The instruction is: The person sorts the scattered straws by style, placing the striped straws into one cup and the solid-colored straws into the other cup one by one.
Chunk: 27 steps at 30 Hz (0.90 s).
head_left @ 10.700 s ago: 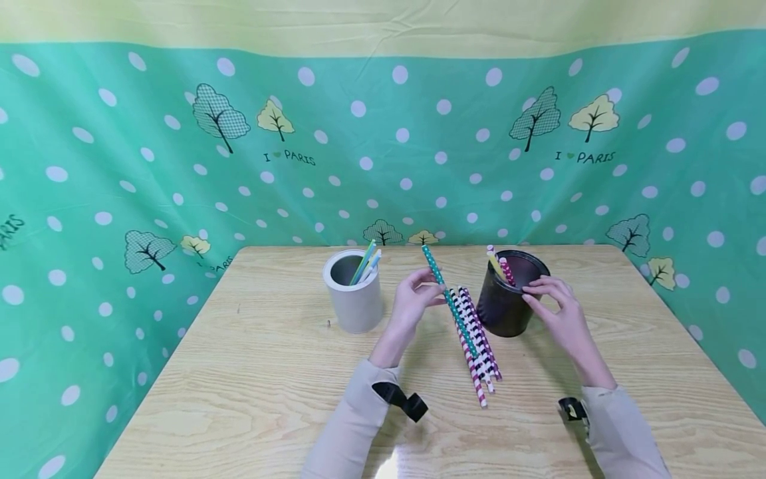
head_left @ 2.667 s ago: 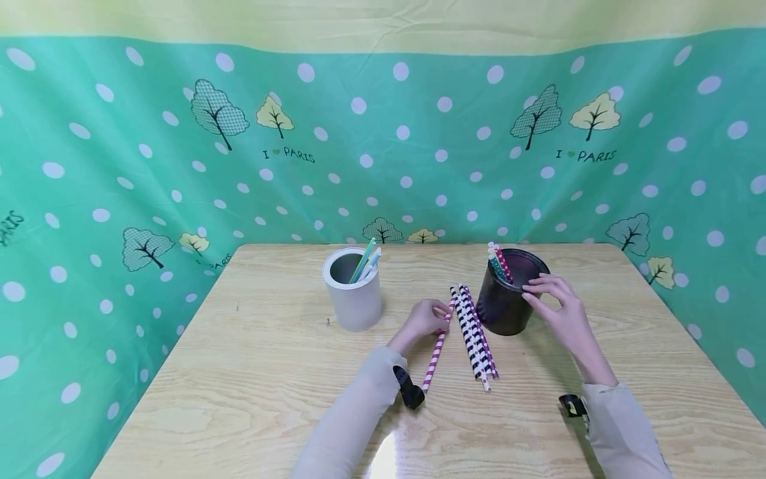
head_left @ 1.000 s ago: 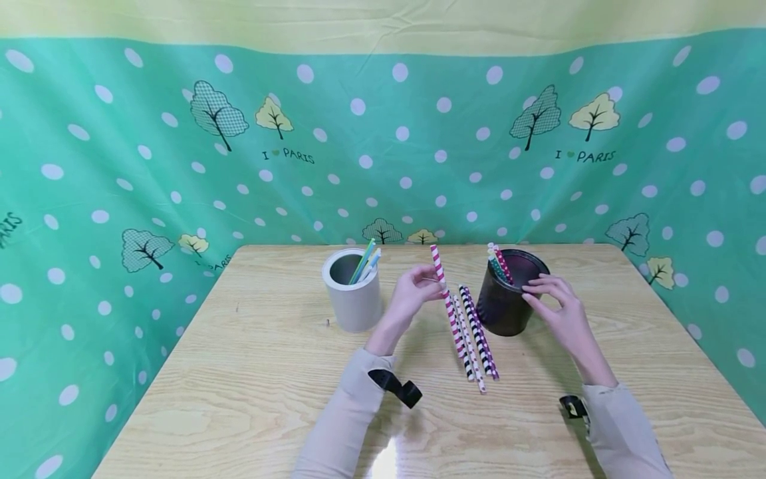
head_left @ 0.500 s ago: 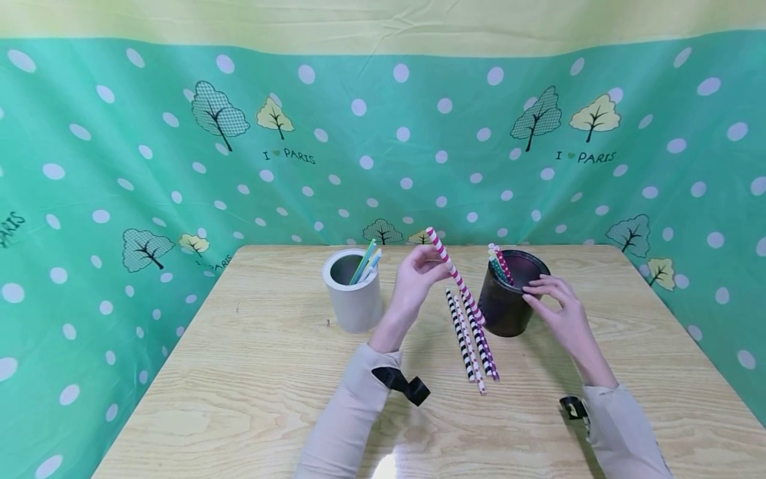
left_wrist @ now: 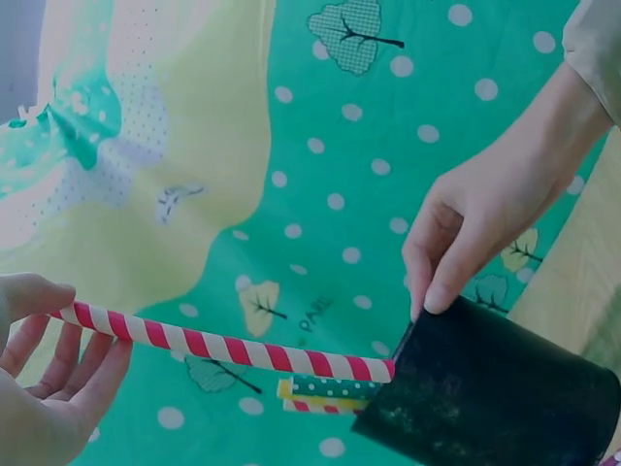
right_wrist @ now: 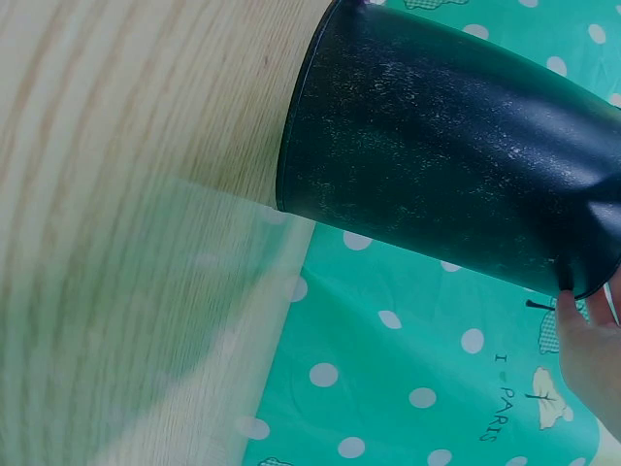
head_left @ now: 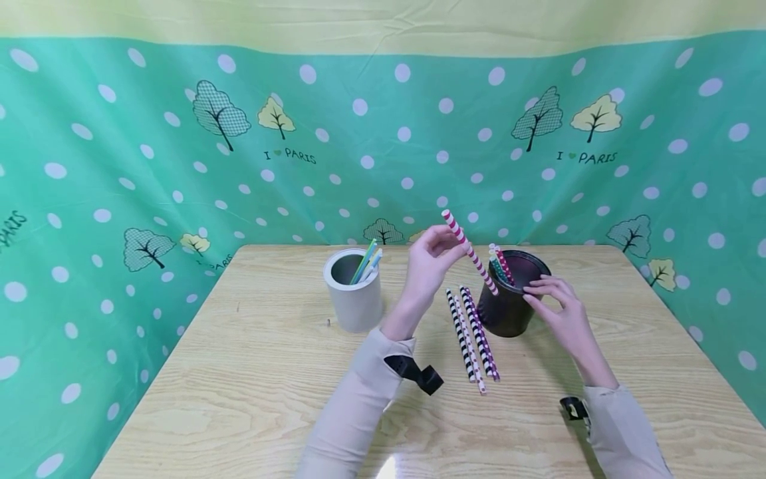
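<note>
The red-and-white striped straw [head_left: 479, 265], a slim tube with spiral bands, slants in the air at the left of the black cup [head_left: 505, 314], its lower end by the rim; whether they touch I cannot tell. The left hand [head_left: 427, 259] pinches it near its upper end, thumb against fingers, with little gap. The right hand [head_left: 559, 306] has its thumb and fingertips closed on the right of the cup's rim. The cup is a dark, glossy cylinder with pale scuffs, standing upright; dotted straws [head_left: 505, 266] in teal and red lean at its left inside. Between the cups, a row of patterned straws [head_left: 469, 339], black-and-white banded, pale spotted and purple dotted, lies on the wood-grain table [head_left: 251, 372]. Farther left stands the thick-rimmed white cup [head_left: 357, 307], matte and round, holding green and blue straws [head_left: 365, 265]. Behind hangs a creased green cloth [head_left: 335, 140] printed with pale spots and trees.
</note>
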### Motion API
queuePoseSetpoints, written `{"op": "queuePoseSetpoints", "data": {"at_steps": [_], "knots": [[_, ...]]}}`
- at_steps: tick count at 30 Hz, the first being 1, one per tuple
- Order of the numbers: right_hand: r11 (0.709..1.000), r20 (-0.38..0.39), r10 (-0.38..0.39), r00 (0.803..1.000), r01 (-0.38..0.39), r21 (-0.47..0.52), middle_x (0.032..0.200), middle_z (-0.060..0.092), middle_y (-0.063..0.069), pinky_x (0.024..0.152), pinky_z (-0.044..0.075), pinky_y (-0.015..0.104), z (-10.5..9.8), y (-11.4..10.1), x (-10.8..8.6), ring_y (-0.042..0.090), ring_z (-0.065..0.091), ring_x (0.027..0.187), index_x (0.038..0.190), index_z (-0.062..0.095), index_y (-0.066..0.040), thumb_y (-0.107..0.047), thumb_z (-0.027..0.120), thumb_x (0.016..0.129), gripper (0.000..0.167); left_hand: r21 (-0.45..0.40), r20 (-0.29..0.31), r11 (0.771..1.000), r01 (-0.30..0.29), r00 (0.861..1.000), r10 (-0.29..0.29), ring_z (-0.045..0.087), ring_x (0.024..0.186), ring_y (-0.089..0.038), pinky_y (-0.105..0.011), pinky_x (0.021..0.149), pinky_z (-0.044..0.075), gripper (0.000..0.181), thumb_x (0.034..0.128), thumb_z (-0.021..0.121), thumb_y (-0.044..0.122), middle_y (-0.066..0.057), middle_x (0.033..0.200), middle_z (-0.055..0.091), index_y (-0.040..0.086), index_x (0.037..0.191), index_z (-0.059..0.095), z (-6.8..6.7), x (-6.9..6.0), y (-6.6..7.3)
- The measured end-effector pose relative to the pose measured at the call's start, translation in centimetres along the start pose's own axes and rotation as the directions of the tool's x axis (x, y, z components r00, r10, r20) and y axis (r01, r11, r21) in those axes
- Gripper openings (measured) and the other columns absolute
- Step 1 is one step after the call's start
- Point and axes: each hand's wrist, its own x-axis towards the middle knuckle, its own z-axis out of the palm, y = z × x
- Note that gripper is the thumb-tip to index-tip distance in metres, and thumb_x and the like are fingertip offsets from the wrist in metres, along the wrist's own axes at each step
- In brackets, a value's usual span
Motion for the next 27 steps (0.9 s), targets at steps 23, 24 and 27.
{"op": "queuePoseSetpoints", "data": {"at_steps": [23, 24, 27], "knots": [[1.000, -0.002, -0.014, 1.000, 0.014, -0.002, 0.103, 0.055, 0.022, 0.091, 0.024, 0.008, 0.0, 0.0, 0.0, 0.031, 0.040, 0.107, 0.092, 0.063, 0.008, 0.006, 0.063, 0.076, 0.016, 0.076, 0.146, 0.994, -0.081, 0.987, 0.069, 0.057, 0.090, -0.031, -0.022, 0.080, 0.049, 0.025, 0.0766, 0.058, -0.012, -0.029, 0.099, 0.056, -0.014, 0.100, 0.052, 2.8, 0.1, 1.0], [1.000, -0.004, -0.019, 1.000, 0.019, -0.001, 0.103, 0.055, 0.023, 0.091, 0.024, 0.008, 0.0, 0.1, 0.0, 0.032, 0.040, 0.107, 0.092, 0.063, 0.008, 0.006, 0.063, 0.076, 0.016, 0.080, 0.151, 0.994, -0.081, 0.986, 0.068, 0.057, 0.090, -0.029, -0.022, 0.079, 0.049, 0.025, 0.0767, 0.058, -0.012, -0.029, 0.099, 0.056, -0.014, 0.101, 0.053, 2.8, 0.1, 0.7], [0.999, -0.008, -0.032, 0.999, 0.032, 0.003, 0.103, 0.055, 0.023, 0.092, 0.025, 0.007, 0.0, 0.2, 0.0, 0.032, 0.040, 0.106, 0.091, 0.063, 0.008, 0.008, 0.063, 0.075, 0.016, 0.096, 0.162, 0.993, -0.070, 0.985, 0.054, 0.059, 0.088, -0.024, -0.021, 0.079, 0.049, 0.025, 0.0769, 0.060, -0.009, -0.027, 0.098, 0.058, -0.012, 0.102, 0.055, 2.8, 0.4, -0.5]]}}
